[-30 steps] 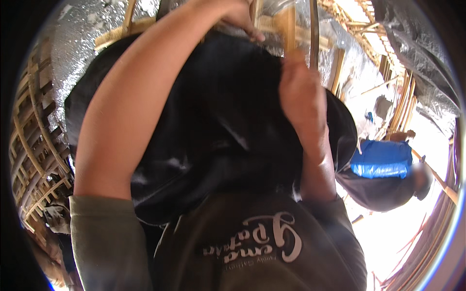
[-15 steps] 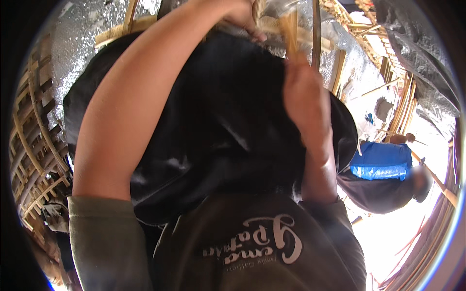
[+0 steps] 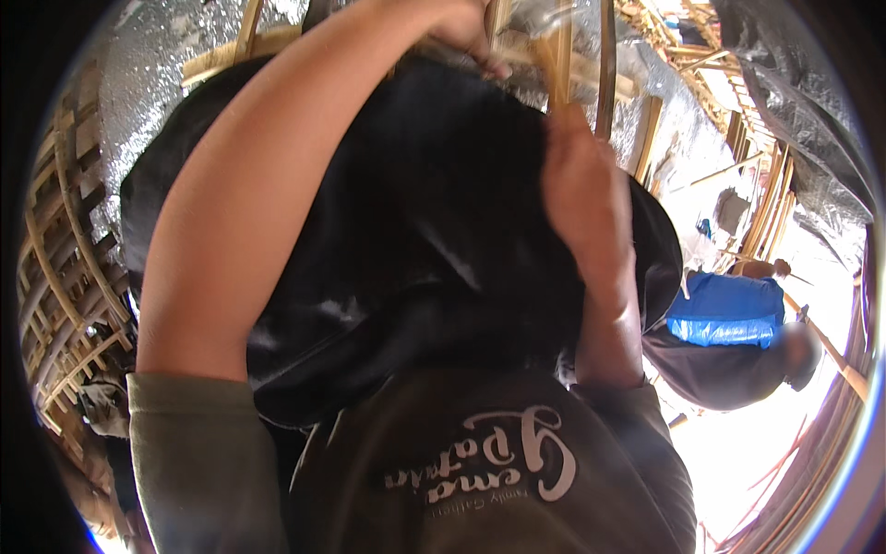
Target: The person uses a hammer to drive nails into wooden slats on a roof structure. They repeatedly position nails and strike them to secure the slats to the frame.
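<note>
1. There are two hands of the person. The left hand (image 3: 464,35) is at the upper edge, and the right hand (image 3: 583,175) is lower, on the right side.
2. The right hand has its fingers closed around the lower end of one light wooden piece (image 3: 561,69). This piece rises above the fist, between the left hand and one dark upright stick (image 3: 606,69); its upper part is blurred.
3. The left hand is partly cut by the frame, beside one pale stick (image 3: 499,20). I cannot tell if its fingers grasp this stick or are loose.
4. One black cloth (image 3: 415,212) with shine covers the lap, below both hands.
5. One dark shirt (image 3: 351,480) carries one print (image 3: 498,452) of light letters, upside down in this view: big curly lines and one small line.
6. At the right there is one other person (image 3: 720,374), in dark clothing, near one blue covering (image 3: 724,309). At the left stands one woven lattice (image 3: 69,231), with too many strips to count surely.
7. Compared with one second ago, the right hand is slightly lower and more to the right; the left hand has kept almost the same place.
</note>
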### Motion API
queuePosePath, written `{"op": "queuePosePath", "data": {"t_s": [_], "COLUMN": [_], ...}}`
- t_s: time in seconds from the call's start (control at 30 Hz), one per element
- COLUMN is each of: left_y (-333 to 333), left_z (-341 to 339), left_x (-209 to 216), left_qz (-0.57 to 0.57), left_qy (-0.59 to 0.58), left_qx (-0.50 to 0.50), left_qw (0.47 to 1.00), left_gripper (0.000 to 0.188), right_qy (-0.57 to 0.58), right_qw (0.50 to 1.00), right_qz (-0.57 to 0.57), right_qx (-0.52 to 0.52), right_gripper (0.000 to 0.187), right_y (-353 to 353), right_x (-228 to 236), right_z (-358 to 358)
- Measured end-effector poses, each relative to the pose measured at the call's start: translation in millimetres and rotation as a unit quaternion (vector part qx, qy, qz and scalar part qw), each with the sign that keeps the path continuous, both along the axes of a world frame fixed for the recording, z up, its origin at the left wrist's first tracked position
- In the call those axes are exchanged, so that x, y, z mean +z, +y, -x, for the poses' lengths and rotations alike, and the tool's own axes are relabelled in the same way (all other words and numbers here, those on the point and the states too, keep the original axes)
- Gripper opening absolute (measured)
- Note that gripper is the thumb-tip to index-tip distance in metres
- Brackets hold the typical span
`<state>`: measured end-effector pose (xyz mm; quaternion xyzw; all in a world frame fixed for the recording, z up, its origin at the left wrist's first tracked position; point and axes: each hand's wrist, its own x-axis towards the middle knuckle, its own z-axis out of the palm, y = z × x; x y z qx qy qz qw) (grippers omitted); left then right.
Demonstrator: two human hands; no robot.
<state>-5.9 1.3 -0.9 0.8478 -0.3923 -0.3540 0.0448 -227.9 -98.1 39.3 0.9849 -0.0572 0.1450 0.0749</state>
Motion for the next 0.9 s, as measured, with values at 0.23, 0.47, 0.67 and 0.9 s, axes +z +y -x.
{"op": "queuePosePath", "data": {"t_s": [0.23,0.47,0.67,0.9], "left_y": [0.1,-6.7,-1.5,-1.6], "left_z": [-4.9,2.4,-9.4,-2.1], "left_x": [-13.0,0.8,11.5,2.2], "left_qz": [0.046,-0.019,0.002,-0.011], "left_qy": [0.010,0.001,0.029,-0.002], "left_qx": [0.004,0.011,-0.005,0.007], "left_qw": [0.999,1.000,1.000,1.000], "left_gripper": [0.156,0.155,0.145,0.153], "right_qy": [0.043,-0.021,-0.058,0.008], "right_qw": [0.998,0.960,0.897,0.955], "right_qz": [-0.032,-0.266,-0.407,-0.283], "right_qx": [-0.024,-0.088,-0.162,-0.088], "right_gripper": [0.020,0.021,0.017,0.018], "right_y": [5.9,2.9,20.0,10.7], "right_x": [9.1,4.3,35.3,23.0], "right_z": [0.2,4.6,-14.1,-12.2]}}
